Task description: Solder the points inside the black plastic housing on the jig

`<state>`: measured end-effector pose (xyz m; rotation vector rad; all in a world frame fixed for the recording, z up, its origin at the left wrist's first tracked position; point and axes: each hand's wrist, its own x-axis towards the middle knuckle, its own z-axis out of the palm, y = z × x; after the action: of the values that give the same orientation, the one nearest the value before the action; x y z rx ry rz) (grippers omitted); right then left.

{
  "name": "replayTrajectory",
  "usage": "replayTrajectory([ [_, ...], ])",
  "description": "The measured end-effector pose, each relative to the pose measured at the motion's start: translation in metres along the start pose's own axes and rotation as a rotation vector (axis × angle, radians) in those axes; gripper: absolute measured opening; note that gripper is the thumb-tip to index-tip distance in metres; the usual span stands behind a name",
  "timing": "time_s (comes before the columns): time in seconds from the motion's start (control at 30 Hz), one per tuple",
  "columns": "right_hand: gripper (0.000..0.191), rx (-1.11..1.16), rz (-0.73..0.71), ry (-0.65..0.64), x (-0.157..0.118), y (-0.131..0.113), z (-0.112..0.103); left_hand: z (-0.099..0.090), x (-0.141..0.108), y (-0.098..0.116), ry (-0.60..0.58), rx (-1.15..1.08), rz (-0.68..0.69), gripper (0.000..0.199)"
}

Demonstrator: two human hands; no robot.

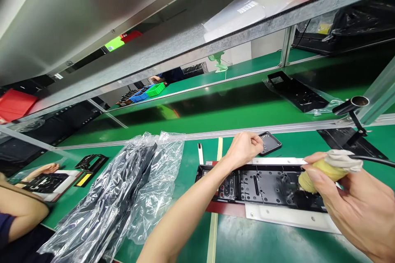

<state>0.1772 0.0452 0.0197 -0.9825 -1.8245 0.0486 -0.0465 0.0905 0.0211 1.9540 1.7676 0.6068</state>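
My left hand (246, 148) is closed at the near edge of a small black tray (272, 143); whatever its fingertips pinch is too small to name. Wrapped around a yellow, cloth-covered tool (327, 169) with a black cable, my right hand (359, 205) is over the right end of a long black plastic housing (265, 187). The housing lies open side up in a white and dark red fixture (277, 215), with ribs, posts and holes showing inside. My left forearm crosses its left part, and the tool's tip is hidden.
Plastic-wrapped black parts (105, 201) lie left of the fixture. At far left, a person's arms (23, 201) are beside another black part (47, 183). A metal shelf (197, 51) spans overhead. A metal tube holder (352, 106) and bagged black panel (298, 90) are at right.
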Motion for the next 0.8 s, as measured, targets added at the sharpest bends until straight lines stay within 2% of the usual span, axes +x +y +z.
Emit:
replayTrajectory([
  [0.13, 0.029, 0.006, -0.006, -0.007, 0.002, -0.002, 0.001, 0.003, -0.035, 0.012, -0.018, -0.095, 0.09, 0.017],
  [0.23, 0.031, 0.002, -0.019, -0.002, 0.003, -0.003, 0.0, 0.014, -0.047, 0.018, -0.05, -0.121, 0.199, 0.015],
  [0.43, 0.026, 0.009, -0.043, 0.008, 0.003, -0.002, 0.0, 0.031, -0.043, 0.021, -0.074, -0.082, 0.376, 0.01],
  [0.8, 0.029, -0.014, -0.043, 0.012, 0.0, 0.0, -0.001, 0.037, -0.04, 0.021, -0.053, 0.019, 0.41, 0.017],
])
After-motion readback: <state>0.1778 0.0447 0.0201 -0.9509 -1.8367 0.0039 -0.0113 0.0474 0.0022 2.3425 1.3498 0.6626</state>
